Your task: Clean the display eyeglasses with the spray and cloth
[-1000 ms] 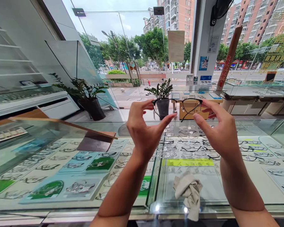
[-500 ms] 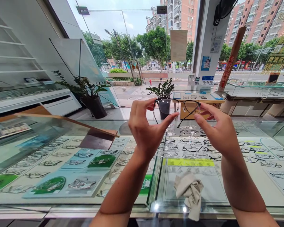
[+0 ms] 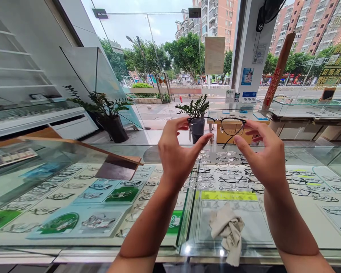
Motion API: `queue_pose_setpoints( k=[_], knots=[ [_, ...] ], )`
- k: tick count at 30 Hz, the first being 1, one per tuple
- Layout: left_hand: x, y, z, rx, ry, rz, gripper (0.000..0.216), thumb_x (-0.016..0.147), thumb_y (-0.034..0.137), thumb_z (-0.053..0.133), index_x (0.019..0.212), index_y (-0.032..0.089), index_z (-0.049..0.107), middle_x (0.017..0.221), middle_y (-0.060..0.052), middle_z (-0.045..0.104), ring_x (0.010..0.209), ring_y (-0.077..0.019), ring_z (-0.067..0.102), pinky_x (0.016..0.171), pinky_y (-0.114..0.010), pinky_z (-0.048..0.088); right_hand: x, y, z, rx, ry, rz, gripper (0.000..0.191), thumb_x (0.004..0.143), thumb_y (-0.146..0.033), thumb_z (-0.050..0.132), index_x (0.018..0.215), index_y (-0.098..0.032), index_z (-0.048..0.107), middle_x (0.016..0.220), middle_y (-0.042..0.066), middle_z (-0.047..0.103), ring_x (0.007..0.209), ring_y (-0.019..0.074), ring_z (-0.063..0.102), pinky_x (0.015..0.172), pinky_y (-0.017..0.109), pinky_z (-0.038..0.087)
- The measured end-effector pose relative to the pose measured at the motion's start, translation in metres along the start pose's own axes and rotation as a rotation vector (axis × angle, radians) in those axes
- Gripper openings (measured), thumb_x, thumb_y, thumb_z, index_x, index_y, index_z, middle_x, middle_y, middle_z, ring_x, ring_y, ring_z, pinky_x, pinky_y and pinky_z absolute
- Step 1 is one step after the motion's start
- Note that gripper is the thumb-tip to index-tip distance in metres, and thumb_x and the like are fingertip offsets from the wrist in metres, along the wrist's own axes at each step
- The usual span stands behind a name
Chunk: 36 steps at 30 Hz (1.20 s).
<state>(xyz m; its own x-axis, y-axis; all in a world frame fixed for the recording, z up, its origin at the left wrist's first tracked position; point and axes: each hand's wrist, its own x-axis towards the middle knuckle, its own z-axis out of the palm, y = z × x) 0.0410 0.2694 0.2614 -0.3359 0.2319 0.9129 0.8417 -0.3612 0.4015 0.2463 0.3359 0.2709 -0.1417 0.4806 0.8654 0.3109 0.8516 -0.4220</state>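
Note:
A pair of dark-rimmed eyeglasses [image 3: 232,127] is held up above the glass counter, lenses toward the window. My left hand [image 3: 179,142] grips the frame's left end with the fingers, its thumb stretched out below the lens. At the right end, my right hand [image 3: 260,149] has its fingertips on the rim corner, thumb near the lower edge of the lens. One dark temple hangs down under the right lens. A crumpled beige cloth [image 3: 229,229] lies on the counter below, between my forearms, touched by neither hand.
Beneath the glass counter top [image 3: 187,248] are rows of eyeglasses [image 3: 230,177]. A brown-edged board [image 3: 119,167] stands at the left. Beyond the counter are potted plants [image 3: 113,127], a wooden display table [image 3: 230,132] and large windows facing the street.
Both hands have moved slightly to the right with the eyeglasses. The glasses have turned a little, so the right lens shows wider and more level. The cloth has stayed put.

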Motion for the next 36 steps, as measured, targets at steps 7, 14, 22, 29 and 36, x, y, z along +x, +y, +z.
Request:
queue_pose_setpoints(
  k=[7,14,22,29,36],
  knots=[
    [0.0,-0.006,0.005,-0.089,-0.092,-0.099,0.056,0.078,0.057,0.087,0.12,0.024,0.067,0.112,-0.009,0.079,0.1,-0.0231,0.076,0.082,-0.037,0.059,-0.003,-0.009,0.002,-0.056,0.105,-0.142,0.039,0.094,-0.041,0.072,0.13,-0.027,0.069,0.12,0.01,0.074,0.107,0.0314,0.071,0.094,0.055,0.062],
    [-0.001,-0.011,0.011,-0.145,-0.059,-0.078,0.057,0.082,0.052,0.085,0.127,0.024,0.065,0.121,-0.011,0.077,0.108,-0.025,0.076,0.087,-0.038,0.061,-0.009,-0.014,0.005,-0.015,0.135,-0.187,0.045,0.094,-0.038,0.068,0.138,-0.029,0.065,0.131,0.012,0.068,0.126,0.038,0.063,0.097,0.061,0.06],
    [-0.004,-0.015,0.018,-0.092,0.022,0.039,0.062,0.087,0.055,0.08,0.135,0.023,0.059,0.134,-0.014,0.072,0.116,-0.026,0.074,0.092,-0.04,0.061,-0.013,-0.012,0.007,0.042,0.191,-0.145,0.034,0.1,-0.037,0.059,0.132,-0.032,0.068,0.13,0.01,0.069,0.125,0.0354,0.065,0.091,0.057,0.062],
    [-0.007,-0.016,0.018,-0.049,0.057,0.084,0.062,0.086,0.055,0.08,0.136,0.024,0.057,0.132,-0.012,0.071,0.118,-0.0269,0.072,0.093,-0.042,0.06,-0.008,-0.01,0.011,0.06,0.243,-0.102,0.029,0.105,-0.038,0.051,0.122,-0.029,0.072,0.118,0.01,0.072,0.117,0.031,0.069,0.09,0.052,0.062],
    [-0.013,-0.01,0.016,0.061,0.217,0.219,0.067,0.077,0.063,0.085,0.127,0.025,0.059,0.124,-0.01,0.069,0.122,-0.031,0.066,0.098,-0.048,0.058,0.006,0.004,0.024,0.323,0.265,0.056,0.024,0.105,-0.039,0.054,0.103,-0.024,0.072,0.104,0.006,0.075,0.096,0.023,0.073,0.082,0.041,0.062]
  ],
)
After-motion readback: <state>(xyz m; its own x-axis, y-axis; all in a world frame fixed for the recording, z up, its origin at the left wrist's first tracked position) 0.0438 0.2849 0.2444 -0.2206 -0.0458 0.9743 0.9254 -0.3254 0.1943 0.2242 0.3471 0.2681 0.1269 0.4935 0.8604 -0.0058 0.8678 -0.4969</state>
